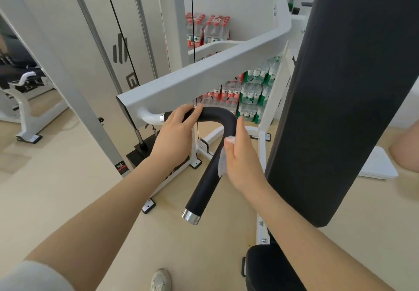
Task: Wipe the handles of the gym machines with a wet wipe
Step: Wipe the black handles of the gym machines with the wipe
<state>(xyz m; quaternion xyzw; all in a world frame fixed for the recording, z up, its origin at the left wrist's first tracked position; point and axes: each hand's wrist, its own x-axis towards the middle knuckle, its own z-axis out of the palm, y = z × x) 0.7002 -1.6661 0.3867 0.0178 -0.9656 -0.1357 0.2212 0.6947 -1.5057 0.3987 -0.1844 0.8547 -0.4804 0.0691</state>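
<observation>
The curved black foam-covered handle (210, 148) of the white gym machine was seen projecting from the end of a white box-section steel arm (204, 73), bending downward and ending in a silver metal cap (191, 216). The left hand (175, 136) was laid over the upper, horizontal stretch of the handle near its chrome collar, the fingers curled over the foam so that the bar was held in its grip. The right hand (241, 154) was set against the descending stretch just below the bend; a crumpled white wet wipe (223, 161) was pinched between its thumb and fingers and pressed to the foam — a bunched part showed above the thumb and a looser part lay against the side of the handle. Just beside the right hand a tall black padded backrest (340, 100) was seen standing upright. Behind the arm, shrink-wrapped packs of water bottles (249, 96) with red and green labels were stacked against the wall. A thin black cable (192, 30) ran vertically past the arm. A beige floor (68, 177) lay below, and a light-coloured shoe (160, 279) was visible at the bottom edge — directly under the handle.
</observation>
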